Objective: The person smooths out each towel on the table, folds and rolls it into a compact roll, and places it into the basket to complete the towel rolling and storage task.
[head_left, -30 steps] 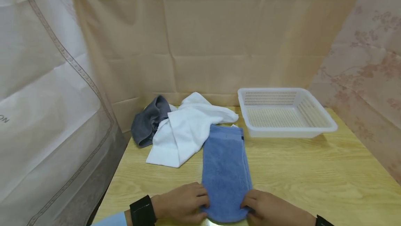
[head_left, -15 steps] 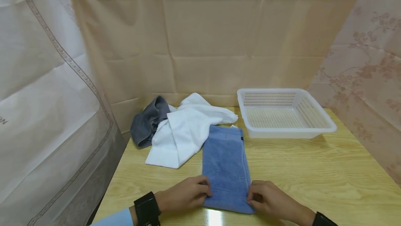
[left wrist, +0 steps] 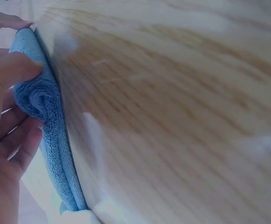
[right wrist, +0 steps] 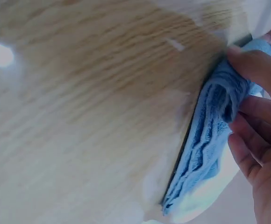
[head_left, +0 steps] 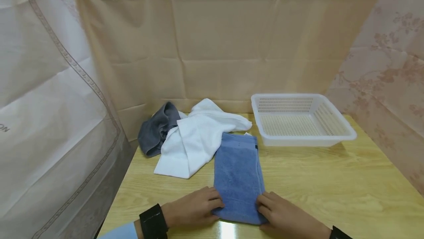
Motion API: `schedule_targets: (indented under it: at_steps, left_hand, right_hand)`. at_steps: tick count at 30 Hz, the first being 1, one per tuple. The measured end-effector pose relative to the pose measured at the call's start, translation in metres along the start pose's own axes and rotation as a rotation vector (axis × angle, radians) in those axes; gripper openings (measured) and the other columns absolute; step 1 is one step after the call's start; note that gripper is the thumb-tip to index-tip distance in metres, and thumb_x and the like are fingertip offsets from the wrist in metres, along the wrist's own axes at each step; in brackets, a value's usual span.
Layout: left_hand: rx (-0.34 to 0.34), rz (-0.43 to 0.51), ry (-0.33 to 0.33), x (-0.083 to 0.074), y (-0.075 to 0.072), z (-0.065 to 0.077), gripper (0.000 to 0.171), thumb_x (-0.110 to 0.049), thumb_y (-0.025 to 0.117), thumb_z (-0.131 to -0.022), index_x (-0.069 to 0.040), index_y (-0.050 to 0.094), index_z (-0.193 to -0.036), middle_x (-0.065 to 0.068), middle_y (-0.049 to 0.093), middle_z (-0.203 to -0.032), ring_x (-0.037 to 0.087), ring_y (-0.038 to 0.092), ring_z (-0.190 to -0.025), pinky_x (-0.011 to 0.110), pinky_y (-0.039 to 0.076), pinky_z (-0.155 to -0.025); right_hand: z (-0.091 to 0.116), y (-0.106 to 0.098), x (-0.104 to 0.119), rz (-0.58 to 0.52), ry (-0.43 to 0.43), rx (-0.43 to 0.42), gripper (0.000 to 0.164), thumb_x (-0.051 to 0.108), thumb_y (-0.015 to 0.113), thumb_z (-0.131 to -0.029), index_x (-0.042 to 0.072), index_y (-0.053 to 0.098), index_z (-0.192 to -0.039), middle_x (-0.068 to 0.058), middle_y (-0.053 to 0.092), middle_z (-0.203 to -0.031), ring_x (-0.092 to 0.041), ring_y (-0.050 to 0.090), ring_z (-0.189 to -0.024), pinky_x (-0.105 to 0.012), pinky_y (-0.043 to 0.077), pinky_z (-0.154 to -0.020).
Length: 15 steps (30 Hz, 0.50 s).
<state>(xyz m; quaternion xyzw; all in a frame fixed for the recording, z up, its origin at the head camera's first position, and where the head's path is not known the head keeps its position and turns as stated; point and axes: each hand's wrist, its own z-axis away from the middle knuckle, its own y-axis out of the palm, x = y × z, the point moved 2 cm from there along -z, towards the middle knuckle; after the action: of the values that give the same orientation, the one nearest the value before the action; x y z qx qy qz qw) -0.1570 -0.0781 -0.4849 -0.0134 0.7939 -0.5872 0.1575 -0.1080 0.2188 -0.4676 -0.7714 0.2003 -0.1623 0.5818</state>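
Note:
A blue towel (head_left: 236, 172), folded into a long strip, lies on the wooden table with its near end curled over into a roll. My left hand (head_left: 195, 206) pinches the left side of that rolled end, thumb on the near face and fingers behind. At the opposite corner my right hand (head_left: 286, 211) holds the roll the same way. In the left wrist view the towel's end (left wrist: 35, 100) shows as a spiral beside the thumb. The right wrist view shows the rolled layers (right wrist: 224, 98) between thumb and fingers.
A crumpled white towel (head_left: 198, 136) lies behind and left, touching the blue one. Next to it is a bunched dark grey towel (head_left: 157, 132). A white plastic basket (head_left: 308, 137) stands at the back right. Cloth sheets (head_left: 225, 40) hang around the table.
The blue towel's near end has been rolled away from me, so the strip is slightly shorter. Half a second ago my right hand was at its edge; now it has moved in onto the roll.

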Motion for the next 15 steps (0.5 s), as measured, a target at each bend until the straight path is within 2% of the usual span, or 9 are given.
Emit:
schedule_targets:
  at_steps: [4, 7, 9, 12, 15]
  left_hand:
    - [-0.014, 0.003, -0.026, 0.000, 0.002, 0.001, 0.028, -0.020, 0.071, -0.098, -0.014, 0.064, -0.125, -0.005, 0.062, -0.115, 0.004, 0.056, -0.108, 0.016, 0.043, -0.096]
    - [-0.009, 0.060, -0.078, 0.002, 0.003, 0.000, 0.032, -0.017, 0.067, -0.100, -0.013, 0.060, -0.131, -0.003, 0.063, -0.116, 0.003, 0.057, -0.106, 0.014, 0.044, -0.092]
    - [-0.002, 0.134, -0.127, 0.005, 0.003, -0.001, 0.033, -0.015, 0.062, -0.102, -0.015, 0.057, -0.135, -0.003, 0.064, -0.117, 0.001, 0.057, -0.102, 0.012, 0.044, -0.087]
    - [-0.005, 0.274, -0.201, 0.011, 0.004, -0.003, 0.032, -0.014, 0.057, -0.105, -0.020, 0.055, -0.137, -0.007, 0.062, -0.120, -0.002, 0.055, -0.096, 0.012, 0.045, -0.080]
    - [-0.039, 0.386, -0.240, 0.020, 0.005, -0.004, 0.032, -0.011, 0.055, -0.105, -0.026, 0.058, -0.134, -0.010, 0.054, -0.121, -0.003, 0.052, -0.087, 0.013, 0.047, -0.074]
  right_hand:
    - [0.004, 0.004, -0.001, -0.014, -0.011, -0.057, 0.028, 0.026, 0.087, -0.082, 0.015, 0.067, -0.098, 0.009, 0.052, -0.105, -0.004, 0.046, -0.093, -0.020, 0.043, -0.077]
    - [0.006, 0.006, -0.006, -0.108, 0.033, -0.065, 0.020, 0.020, 0.083, -0.087, 0.012, 0.071, -0.101, 0.007, 0.058, -0.105, -0.003, 0.054, -0.094, -0.017, 0.047, -0.077]
    - [0.007, 0.006, -0.012, -0.205, 0.095, -0.048, 0.017, 0.018, 0.080, -0.091, 0.009, 0.073, -0.104, 0.005, 0.064, -0.104, -0.003, 0.060, -0.094, -0.017, 0.051, -0.076]
    - [0.006, 0.008, -0.022, -0.459, 0.224, 0.004, 0.016, 0.016, 0.073, -0.097, 0.007, 0.070, -0.111, 0.005, 0.070, -0.101, -0.001, 0.064, -0.089, -0.019, 0.054, -0.070]
    - [0.003, 0.010, -0.032, -0.692, 0.301, 0.001, 0.017, 0.012, 0.069, -0.100, 0.009, 0.063, -0.116, 0.005, 0.073, -0.092, 0.000, 0.065, -0.080, -0.022, 0.054, -0.062]
